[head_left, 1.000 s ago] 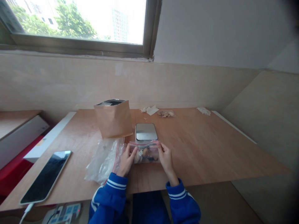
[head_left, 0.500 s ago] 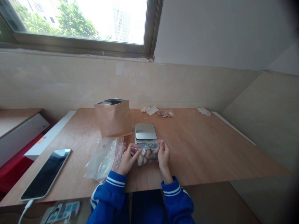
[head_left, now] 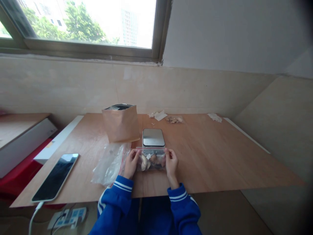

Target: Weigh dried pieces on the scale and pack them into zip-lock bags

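Seen from the head camera, the left hand (head_left: 131,164) and the right hand (head_left: 171,164) hold a clear zip bag (head_left: 151,160) by its two ends. Brown lumps (head_left: 153,159) fill it, too blurred to name. The left fingers (head_left: 135,155) are bent and closed on the bag's left end, and the right fingers (head_left: 168,154) pinch its right end. The bag sits just in front of a small silver scale (head_left: 154,137), low over the wooden surface (head_left: 207,153). A crumpled plastic bag (head_left: 109,165) lies beside the left hand, and a brown paper bag (head_left: 121,124) stands behind it. Farther left lies a phone (head_left: 55,177) with a white cable (head_left: 34,217). Paper scraps (head_left: 157,115) lie along the far edge, below a window (head_left: 85,29) showing trees. Blue striped sleeves (head_left: 114,195) enter from below.
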`<state>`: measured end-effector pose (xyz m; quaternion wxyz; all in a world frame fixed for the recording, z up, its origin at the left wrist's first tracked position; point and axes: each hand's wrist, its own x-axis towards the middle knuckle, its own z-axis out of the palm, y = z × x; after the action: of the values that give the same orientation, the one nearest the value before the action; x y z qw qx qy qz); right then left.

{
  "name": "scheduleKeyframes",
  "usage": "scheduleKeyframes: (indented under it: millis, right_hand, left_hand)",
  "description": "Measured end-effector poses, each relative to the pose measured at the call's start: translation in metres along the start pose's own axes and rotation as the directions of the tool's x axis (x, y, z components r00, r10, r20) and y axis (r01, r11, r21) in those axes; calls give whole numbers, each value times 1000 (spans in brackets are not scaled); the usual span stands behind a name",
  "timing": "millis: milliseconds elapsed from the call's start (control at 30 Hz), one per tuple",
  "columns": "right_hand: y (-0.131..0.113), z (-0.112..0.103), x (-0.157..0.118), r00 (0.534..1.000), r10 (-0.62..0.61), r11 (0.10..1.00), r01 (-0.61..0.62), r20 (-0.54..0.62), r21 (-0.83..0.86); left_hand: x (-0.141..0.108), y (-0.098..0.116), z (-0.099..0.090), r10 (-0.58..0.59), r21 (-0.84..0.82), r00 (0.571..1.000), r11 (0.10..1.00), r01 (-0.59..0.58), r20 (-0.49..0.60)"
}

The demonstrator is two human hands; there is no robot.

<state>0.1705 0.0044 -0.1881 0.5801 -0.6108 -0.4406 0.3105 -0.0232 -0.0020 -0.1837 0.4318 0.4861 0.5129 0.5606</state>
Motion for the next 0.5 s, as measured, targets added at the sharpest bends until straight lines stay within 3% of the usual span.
scheduleKeyframes:
  millis: [167, 500]
  right_hand:
    - [1, 3, 0, 999, -37, 999, 37, 15, -29]
    - [5, 0, 0, 992, -95, 988, 105, 84, -115]
  left_hand:
    - [1, 0, -3, 45, 65, 993, 997, -38, -107]
    - [2, -6, -5, 85, 142, 972, 988, -54, -218]
